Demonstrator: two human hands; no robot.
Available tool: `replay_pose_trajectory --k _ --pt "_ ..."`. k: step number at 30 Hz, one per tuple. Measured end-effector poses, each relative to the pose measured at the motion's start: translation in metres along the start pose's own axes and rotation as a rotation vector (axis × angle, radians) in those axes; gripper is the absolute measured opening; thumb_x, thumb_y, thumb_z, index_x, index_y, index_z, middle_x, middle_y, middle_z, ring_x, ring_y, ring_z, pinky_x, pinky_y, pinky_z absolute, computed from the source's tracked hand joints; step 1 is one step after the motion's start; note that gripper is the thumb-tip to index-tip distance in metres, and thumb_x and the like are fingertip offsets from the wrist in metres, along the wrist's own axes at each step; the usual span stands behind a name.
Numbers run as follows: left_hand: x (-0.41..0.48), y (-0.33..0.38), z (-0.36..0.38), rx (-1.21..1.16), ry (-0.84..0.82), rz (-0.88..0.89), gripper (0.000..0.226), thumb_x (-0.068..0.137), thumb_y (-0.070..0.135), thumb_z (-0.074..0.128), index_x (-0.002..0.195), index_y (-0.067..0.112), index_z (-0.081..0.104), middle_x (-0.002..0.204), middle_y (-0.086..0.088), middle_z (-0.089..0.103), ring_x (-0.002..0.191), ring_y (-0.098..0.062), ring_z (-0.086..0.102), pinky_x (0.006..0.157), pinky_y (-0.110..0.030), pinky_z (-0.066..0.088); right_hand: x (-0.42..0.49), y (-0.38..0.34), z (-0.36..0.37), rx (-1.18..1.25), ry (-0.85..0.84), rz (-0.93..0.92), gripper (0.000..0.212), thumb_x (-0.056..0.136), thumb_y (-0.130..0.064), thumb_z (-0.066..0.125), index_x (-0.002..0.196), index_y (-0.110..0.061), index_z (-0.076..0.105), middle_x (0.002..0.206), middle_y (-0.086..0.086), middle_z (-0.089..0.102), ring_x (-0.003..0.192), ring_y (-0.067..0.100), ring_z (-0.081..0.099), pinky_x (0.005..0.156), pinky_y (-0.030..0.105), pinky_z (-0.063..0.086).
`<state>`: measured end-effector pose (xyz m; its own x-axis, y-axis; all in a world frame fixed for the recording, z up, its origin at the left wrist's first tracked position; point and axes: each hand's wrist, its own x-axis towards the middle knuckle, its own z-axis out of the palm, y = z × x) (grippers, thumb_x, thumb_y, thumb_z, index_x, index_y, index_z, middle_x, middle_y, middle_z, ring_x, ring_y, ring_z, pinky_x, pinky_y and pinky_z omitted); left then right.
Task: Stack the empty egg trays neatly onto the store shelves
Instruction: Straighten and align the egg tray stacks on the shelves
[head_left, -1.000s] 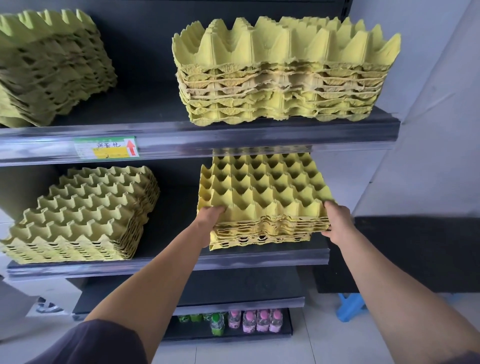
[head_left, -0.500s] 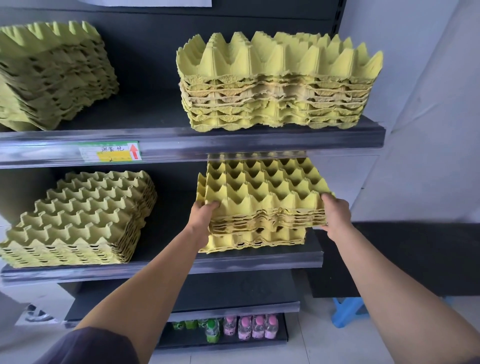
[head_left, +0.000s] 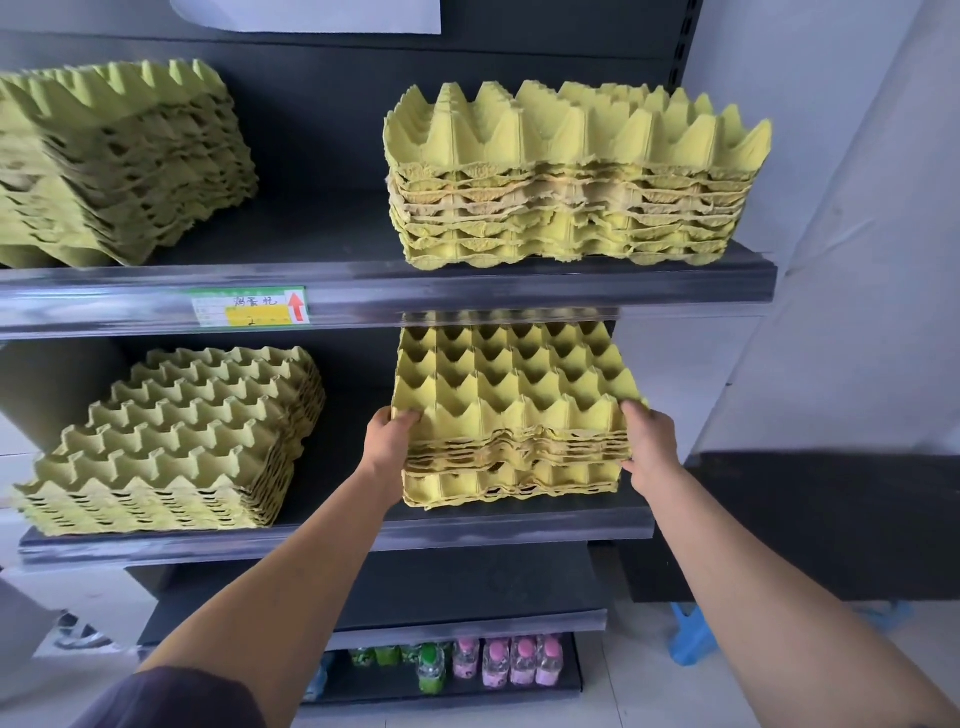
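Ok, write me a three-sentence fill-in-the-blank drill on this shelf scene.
The shelves hold ____ egg-tray stacks in all. The left hand and right hand grip the stack directly ____ the upper right stack. The arrow on the shelf label points ____.
Missing: four; below; up.

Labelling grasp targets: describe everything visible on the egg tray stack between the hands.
The egg tray stack is yellow moulded pulp: several nested empty trays with peaked cups and ragged edges. It rests on the right of the middle shelf, back edge under the shelf above; upper trays sit askew on the lowest ones. The left hand grips its front left corner, the right hand its front right corner.
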<state>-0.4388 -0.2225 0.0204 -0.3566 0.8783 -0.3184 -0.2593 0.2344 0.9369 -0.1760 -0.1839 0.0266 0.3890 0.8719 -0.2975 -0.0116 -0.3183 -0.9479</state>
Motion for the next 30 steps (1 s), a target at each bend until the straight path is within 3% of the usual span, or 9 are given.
replay_pose_trajectory --k 2,4,7,9,15,18,22,26,30 --pt "0.000 -0.004 -0.007 0.029 0.009 0.001 0.033 0.096 0.020 0.047 0.127 0.011 0.044 0.115 -0.010 0.057 0.091 -0.020 0.055 0.071 -0.031 0.045 0.000 0.002 0.008 -0.029 0.005 -0.013 0.022 0.085 -0.033 0.051 0.082 -0.012 0.056 0.104 0.019 0.063 0.100 0.035 0.059 0.090 0.050 0.050" --pt "0.002 -0.010 -0.012 0.070 -0.001 -0.018 0.035 0.096 0.019 0.046 0.130 0.011 0.043 0.117 -0.007 0.056 0.094 -0.019 0.053 0.077 -0.031 0.040 0.001 0.004 0.013 -0.068 0.012 -0.020 0.025 0.085 -0.035 0.049 0.085 -0.012 0.058 0.097 0.017 0.063 0.089 0.031 0.058 0.078 0.039 0.049" --pt "0.004 -0.017 -0.012 0.132 -0.051 -0.073 0.040 0.097 0.021 0.045 0.136 0.013 0.039 0.115 -0.001 0.050 0.099 -0.017 0.045 0.085 -0.033 0.031 0.007 0.011 0.013 -0.152 0.027 0.000 0.027 0.082 -0.037 0.047 0.081 -0.013 0.059 0.088 0.013 0.064 0.089 0.034 0.058 0.072 0.038 0.044" --pt "0.006 -0.020 -0.012 0.136 -0.073 -0.102 0.040 0.098 0.021 0.045 0.137 0.016 0.038 0.116 -0.002 0.050 0.099 -0.018 0.047 0.083 -0.034 0.036 0.011 0.017 0.013 -0.147 0.011 0.043 0.021 0.083 -0.030 0.046 0.078 -0.014 0.057 0.089 0.016 0.062 0.085 0.033 0.057 0.069 0.038 0.042" --pt "0.013 -0.026 -0.013 0.099 -0.047 -0.181 0.037 0.096 0.027 0.048 0.131 0.020 0.039 0.116 -0.008 0.055 0.099 -0.026 0.054 0.080 -0.041 0.049 0.006 0.023 0.014 -0.110 -0.004 0.131 0.024 0.086 -0.038 0.045 0.085 -0.015 0.053 0.102 0.012 0.059 0.101 0.034 0.054 0.094 0.049 0.044" --pt "0.016 -0.028 -0.012 0.095 -0.035 -0.169 0.036 0.095 0.026 0.049 0.130 0.018 0.040 0.108 -0.006 0.055 0.098 -0.026 0.055 0.085 -0.043 0.050 0.008 0.025 0.018 -0.069 0.004 0.174 0.028 0.087 -0.040 0.047 0.096 -0.014 0.053 0.110 0.011 0.055 0.106 0.035 0.051 0.089 0.049 0.045" --pt "0.017 -0.027 -0.013 0.067 -0.016 -0.108 0.032 0.094 0.021 0.050 0.125 0.012 0.045 0.105 -0.008 0.058 0.098 -0.027 0.056 0.084 -0.042 0.049 0.008 0.024 0.020 -0.015 0.052 0.136 0.020 0.089 -0.031 0.049 0.073 -0.017 0.050 0.099 0.008 0.054 0.110 0.037 0.053 0.095 0.056 0.046" --pt "0.016 -0.023 -0.012 0.071 0.012 -0.036 0.031 0.093 0.023 0.051 0.122 0.010 0.050 0.109 -0.011 0.060 0.101 -0.027 0.057 0.085 -0.041 0.047 0.007 0.026 0.015 -0.019 0.029 0.112 0.018 0.086 -0.032 0.053 0.088 -0.015 0.057 0.109 0.011 0.059 0.101 0.035 0.056 0.082 0.053 0.053" --pt "0.016 -0.020 -0.006 0.068 0.038 0.001 0.033 0.090 0.028 0.053 0.117 0.010 0.055 0.104 -0.010 0.064 0.099 -0.029 0.059 0.088 -0.045 0.048 0.008 0.020 0.009 -0.013 0.036 0.070 0.020 0.082 -0.036 0.055 0.085 -0.016 0.058 0.106 0.011 0.059 0.099 0.034 0.055 0.078 0.055 0.054"
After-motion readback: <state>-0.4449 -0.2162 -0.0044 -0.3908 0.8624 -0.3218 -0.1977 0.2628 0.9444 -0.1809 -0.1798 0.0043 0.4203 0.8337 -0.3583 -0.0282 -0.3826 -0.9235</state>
